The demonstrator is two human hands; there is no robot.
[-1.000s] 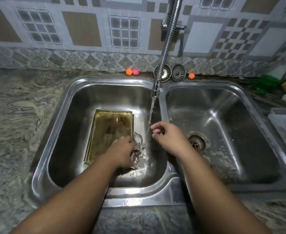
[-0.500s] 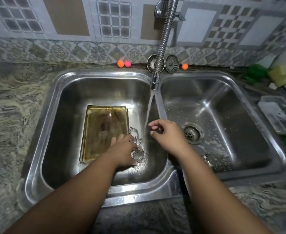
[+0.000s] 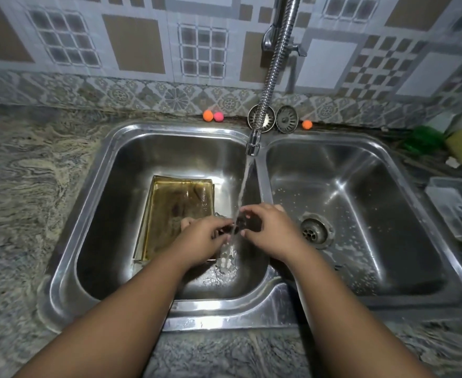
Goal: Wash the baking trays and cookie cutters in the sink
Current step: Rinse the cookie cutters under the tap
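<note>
Under the steel tap (image 3: 253, 141), left hand (image 3: 202, 238) and right hand (image 3: 272, 227) pinch a dark cutter (image 3: 249, 223) — fingers (image 3: 254, 211) curled.

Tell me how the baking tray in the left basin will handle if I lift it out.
The baking tray looks like thin rigid metal, so probably stiff and fairly light. Its brown film looks wet, so likely slippery. Its raised rim may hold water that spills when tilted.
</note>
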